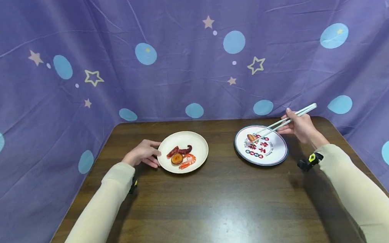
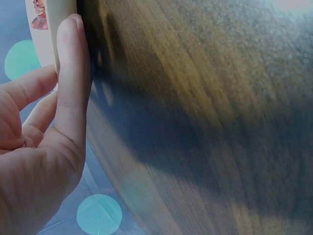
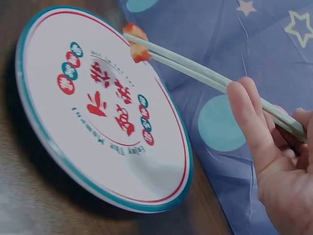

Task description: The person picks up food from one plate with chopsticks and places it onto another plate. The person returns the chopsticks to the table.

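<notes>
On the left, my left hand [image 1: 143,153] pinches the rim of a cream plate [image 1: 197,140]. That plate bears a shrimp [image 1: 188,161], a round orange-brown piece with a dark edge [image 1: 176,159], a dark red curled tentacle [image 1: 186,150] and a reddish strip [image 1: 173,151]. My right hand [image 1: 303,127] holds a pair of pale green chopsticks [image 1: 286,121]. Between their tips is an orange-brown food piece [image 3: 137,43] with pale stripes. It is over the far part of a white plate [image 3: 98,161] with a blue-green rim and red characters; whether it touches the plate I cannot tell.
Both plates stand on a dark brown wooden table [image 1: 201,198], apart from each other. A purple curtain [image 1: 191,83] with stars and blue ovals hangs around the table's back and sides. Black wrist devices [image 1: 310,161] sit at both cuffs.
</notes>
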Action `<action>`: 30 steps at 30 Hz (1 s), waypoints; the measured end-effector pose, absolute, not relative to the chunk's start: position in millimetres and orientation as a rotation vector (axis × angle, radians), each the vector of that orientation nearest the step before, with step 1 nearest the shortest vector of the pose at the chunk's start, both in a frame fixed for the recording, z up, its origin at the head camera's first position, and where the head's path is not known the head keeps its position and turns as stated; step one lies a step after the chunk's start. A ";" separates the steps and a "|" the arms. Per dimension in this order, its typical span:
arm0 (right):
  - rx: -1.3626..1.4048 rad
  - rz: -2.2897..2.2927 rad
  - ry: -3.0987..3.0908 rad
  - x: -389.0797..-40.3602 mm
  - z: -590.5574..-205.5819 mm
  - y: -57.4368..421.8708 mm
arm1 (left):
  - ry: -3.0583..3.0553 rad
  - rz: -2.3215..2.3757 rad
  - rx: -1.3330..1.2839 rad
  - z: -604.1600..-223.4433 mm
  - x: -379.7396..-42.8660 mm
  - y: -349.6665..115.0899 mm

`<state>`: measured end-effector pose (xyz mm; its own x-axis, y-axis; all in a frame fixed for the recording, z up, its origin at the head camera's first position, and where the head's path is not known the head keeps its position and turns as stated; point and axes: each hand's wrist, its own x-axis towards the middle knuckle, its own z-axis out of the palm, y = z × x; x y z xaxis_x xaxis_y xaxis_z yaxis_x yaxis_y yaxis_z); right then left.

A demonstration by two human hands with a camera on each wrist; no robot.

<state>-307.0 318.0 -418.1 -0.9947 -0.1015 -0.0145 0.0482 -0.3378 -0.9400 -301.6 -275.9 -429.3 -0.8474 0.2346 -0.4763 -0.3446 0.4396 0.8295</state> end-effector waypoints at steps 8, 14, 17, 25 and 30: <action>-0.090 -2.442 1.685 -317.6 -408.8 325.4 | 2.158 1.424 -0.090 -429.9 -302.3 -273.1; -0.092 -2.382 1.702 -327.0 -406.7 326.6 | 2.163 1.423 -0.073 -428.2 -302.2 -273.2; -0.076 -2.361 1.698 -330.0 -407.8 327.6 | 2.161 1.420 -0.071 -427.9 -302.4 -273.5; -0.059 -2.324 1.706 -335.6 -407.2 326.7 | 2.164 1.412 -0.092 -428.6 -302.9 -273.5; -0.062 -2.307 1.732 -341.2 -402.5 324.1 | 2.168 1.409 -0.095 -427.9 -303.8 -274.2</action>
<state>-341.2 324.1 -402.5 -0.9664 -0.2282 -0.1184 0.1774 -0.2583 -0.9496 -303.8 -274.2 -427.9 -0.8478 0.2298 -0.4779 -0.3433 0.4489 0.8250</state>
